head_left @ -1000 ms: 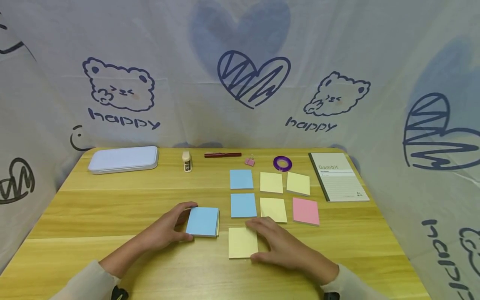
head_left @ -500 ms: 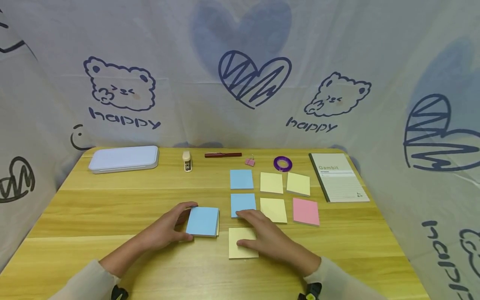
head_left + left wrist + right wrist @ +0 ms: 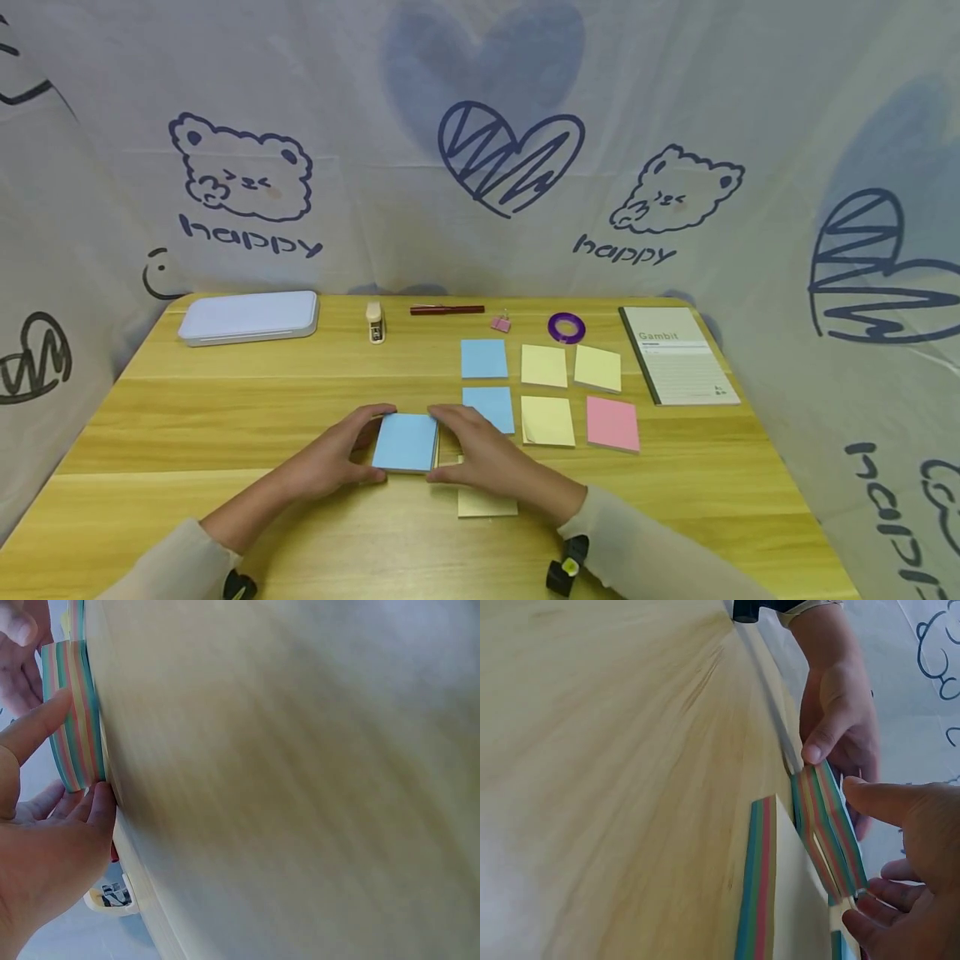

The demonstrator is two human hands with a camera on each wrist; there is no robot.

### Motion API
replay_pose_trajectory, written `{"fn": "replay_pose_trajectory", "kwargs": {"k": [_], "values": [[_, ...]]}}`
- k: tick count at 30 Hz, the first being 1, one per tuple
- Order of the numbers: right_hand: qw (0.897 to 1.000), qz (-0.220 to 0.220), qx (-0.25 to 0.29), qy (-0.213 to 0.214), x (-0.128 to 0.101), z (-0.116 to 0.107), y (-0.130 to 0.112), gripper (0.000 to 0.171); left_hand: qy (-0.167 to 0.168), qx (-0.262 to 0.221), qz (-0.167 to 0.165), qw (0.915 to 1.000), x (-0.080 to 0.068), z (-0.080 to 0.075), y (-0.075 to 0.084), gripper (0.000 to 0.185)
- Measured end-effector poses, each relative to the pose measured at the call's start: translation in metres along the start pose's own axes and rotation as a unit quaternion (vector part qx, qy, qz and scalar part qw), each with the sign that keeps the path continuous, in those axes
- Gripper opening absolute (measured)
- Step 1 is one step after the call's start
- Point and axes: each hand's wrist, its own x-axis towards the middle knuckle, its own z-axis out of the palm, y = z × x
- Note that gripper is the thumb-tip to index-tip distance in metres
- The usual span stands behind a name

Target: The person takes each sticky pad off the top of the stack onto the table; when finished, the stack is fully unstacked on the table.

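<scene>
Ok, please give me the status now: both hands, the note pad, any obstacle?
Left hand and right hand both grip the blue-topped sticky note pad. Pad flat on table. Yellow note partly under right hand.

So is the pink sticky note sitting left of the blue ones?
No, the pink sticky note lies right of the blue notes, past the yellow ones.

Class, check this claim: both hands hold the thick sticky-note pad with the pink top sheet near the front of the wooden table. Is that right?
Not quite. The thick sticky-note pad held by the left hand and right hand has a blue top sheet, as the head view shows; the pink pad lies untouched on the wooden table.
</scene>
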Motion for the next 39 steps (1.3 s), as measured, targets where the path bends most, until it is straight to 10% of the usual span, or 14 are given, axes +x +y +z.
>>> {"fn": "replay_pose_trajectory", "kwargs": {"k": [23, 39], "values": [[0.999, -0.032, -0.033, 0.013, 0.011, 0.003, -0.005, 0.08, 0.004, 0.011, 0.001, 0.9999, 0.001, 0.002, 0.0, 0.086], [0.999, 0.002, 0.025, 0.025, -0.086, -0.037, 0.036, 0.084, 0.007, -0.001, -0.007, 0.9999, 0.0, 0.003, 0.002, 0.086]]}}
